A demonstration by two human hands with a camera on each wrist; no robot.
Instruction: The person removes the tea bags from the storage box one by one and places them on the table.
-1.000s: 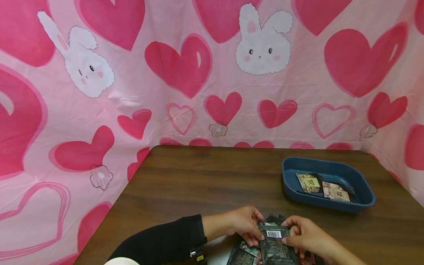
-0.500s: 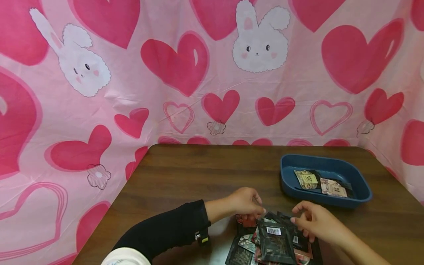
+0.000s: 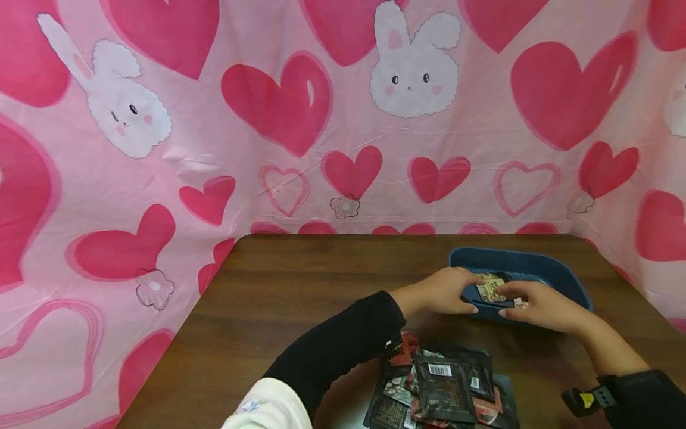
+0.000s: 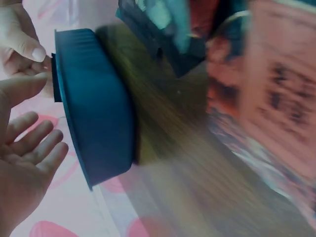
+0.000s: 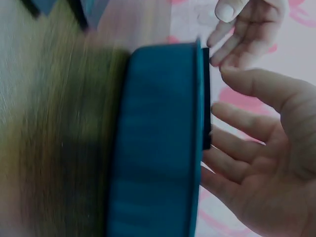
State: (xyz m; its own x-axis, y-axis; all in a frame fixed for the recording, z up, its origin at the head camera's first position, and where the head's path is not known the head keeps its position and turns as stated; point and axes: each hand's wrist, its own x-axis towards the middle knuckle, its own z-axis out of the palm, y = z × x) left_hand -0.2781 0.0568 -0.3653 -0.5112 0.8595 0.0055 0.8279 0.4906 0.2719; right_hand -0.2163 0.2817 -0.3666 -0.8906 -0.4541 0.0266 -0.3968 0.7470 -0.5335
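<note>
Both hands are at the blue plastic tray [image 3: 563, 277]. My left hand [image 3: 447, 292] is at its left side, thumb and fingers apart. My right hand [image 3: 549, 307] reaches over the front rim with fingers spread. Between the hands a yellowish printed packet [image 3: 489, 290] shows in the tray. A second, pale pink packet [image 3: 520, 302] is mostly hidden by the right hand. In the right wrist view a thin black edge [image 5: 207, 98] stands above the rim, close to the right fingers [image 5: 242, 118]; whether they touch it I cannot tell. Neither hand visibly grips anything.
A loose pile of flat black and printed packets lies near the table's front, a black barcoded packet [image 3: 445, 390] on top. The brown wooden table [image 3: 321, 280] meets a pink heart-and-rabbit curtain [image 3: 300, 107] behind. The left sleeve [image 3: 332, 342] passes beside the pile.
Both hands have left the packet pile and moved forward and right to the tray. The barcoded packet, held between both hands a second ago, lies on the pile.
</note>
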